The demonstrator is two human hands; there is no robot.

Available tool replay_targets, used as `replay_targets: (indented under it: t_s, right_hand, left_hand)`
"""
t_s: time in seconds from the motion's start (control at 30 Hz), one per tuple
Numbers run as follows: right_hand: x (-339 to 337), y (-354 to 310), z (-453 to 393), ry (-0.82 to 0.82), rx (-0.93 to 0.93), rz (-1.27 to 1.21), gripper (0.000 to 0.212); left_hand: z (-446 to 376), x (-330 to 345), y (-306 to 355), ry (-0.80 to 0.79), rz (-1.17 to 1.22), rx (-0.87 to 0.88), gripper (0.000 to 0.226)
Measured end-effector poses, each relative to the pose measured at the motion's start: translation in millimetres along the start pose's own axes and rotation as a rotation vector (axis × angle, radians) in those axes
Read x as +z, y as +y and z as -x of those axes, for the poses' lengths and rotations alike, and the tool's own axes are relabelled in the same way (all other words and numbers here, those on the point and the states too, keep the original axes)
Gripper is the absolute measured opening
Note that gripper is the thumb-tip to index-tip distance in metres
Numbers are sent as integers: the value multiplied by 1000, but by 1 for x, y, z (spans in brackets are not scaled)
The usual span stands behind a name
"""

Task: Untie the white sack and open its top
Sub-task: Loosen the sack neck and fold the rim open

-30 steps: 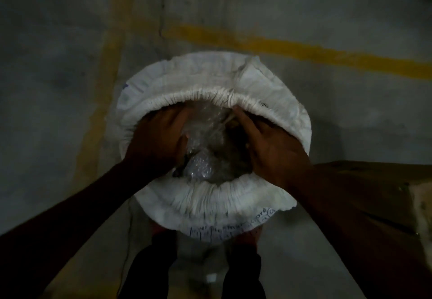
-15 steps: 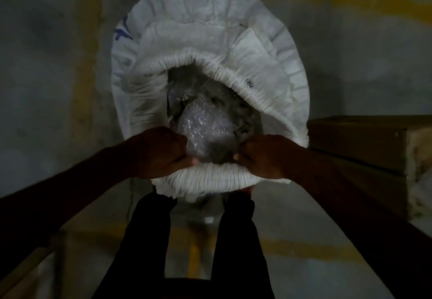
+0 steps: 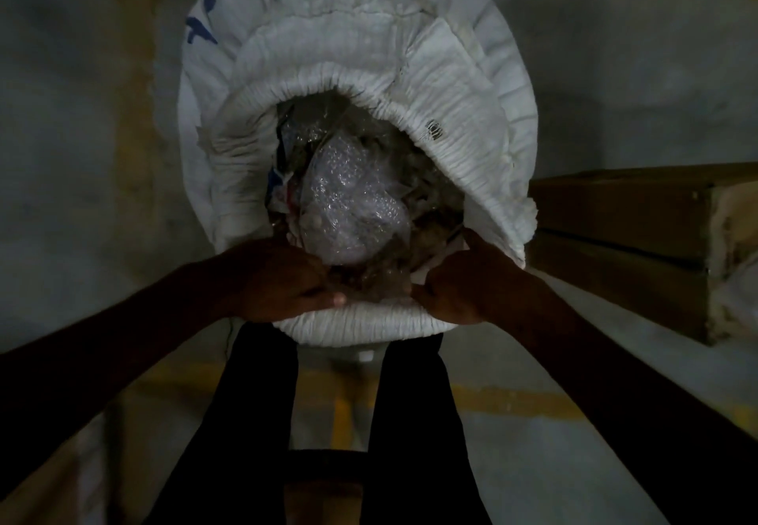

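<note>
The sack [image 3: 361,73] stood on the floor [image 3: 615,53] before the person, mouth already open. Left hand [image 3: 283,278] and right hand [image 3: 463,282] each pinched the near rolled rim [image 3: 361,321], evidently to hold it spread and expose the plastic [image 3: 352,200] inside.

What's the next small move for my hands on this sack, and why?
Probably roll the near rim down a bit further. Both the left hand and right hand grip the near edge of the white sack, whose mouth is already open on a clear plastic bag; the near rim sits bunched.
</note>
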State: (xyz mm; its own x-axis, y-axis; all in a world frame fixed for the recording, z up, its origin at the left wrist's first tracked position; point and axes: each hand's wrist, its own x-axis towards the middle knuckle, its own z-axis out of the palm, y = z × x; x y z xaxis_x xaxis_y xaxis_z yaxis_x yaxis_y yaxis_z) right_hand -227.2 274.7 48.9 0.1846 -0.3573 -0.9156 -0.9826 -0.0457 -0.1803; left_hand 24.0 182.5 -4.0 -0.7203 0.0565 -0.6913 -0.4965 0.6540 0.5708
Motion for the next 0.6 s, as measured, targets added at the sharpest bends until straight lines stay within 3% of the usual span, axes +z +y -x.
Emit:
replay_targets:
  t_s: [0.17,0.37,0.5,0.6]
  right_hand:
    - [14,2,2,-99,-65,207,59]
    - [39,6,-11,-230,-4,179,58]
    - [34,6,-10,-143,-20,170,52]
    - [30,3,-6,-149,35,139,58]
  left_hand:
    - [10,-4,36,-117,-30,-93,73]
    - [17,15,20,-116,-10,-221,122]
    - [20,21,19,-98,12,-250,104]
    - [21,24,19,-98,28,-262,116]
